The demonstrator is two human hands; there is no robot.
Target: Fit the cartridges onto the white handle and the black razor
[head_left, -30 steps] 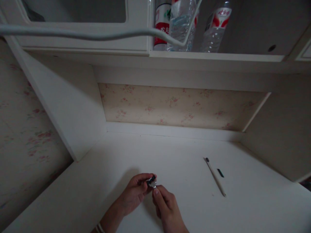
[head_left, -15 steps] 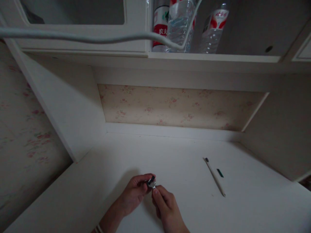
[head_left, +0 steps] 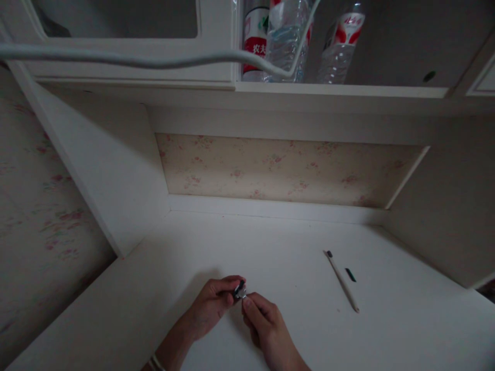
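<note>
Low in the middle of the view, my left hand (head_left: 211,308) is closed in a pinch around a small black-and-silver object (head_left: 240,291). Its exact kind is too small to make out. From the right, my right hand (head_left: 266,327) is closed too, thumb against forefinger at the silver end of the same object. Both hands are held just above the white desk (head_left: 247,242), their fingertips nearly meeting. Fingers hide much of the object.
A slim pale stick with a dark tip (head_left: 343,282) lies on the desk to the right, beside a short dark green strip (head_left: 350,274). Overhead, plastic bottles (head_left: 342,44) stand on a shelf (head_left: 340,90). A white cable-like tube (head_left: 154,62) crosses in front.
Both hands have barely moved; they shift very slightly left and the small object stays between them. The stick and strip lie where they were.
</note>
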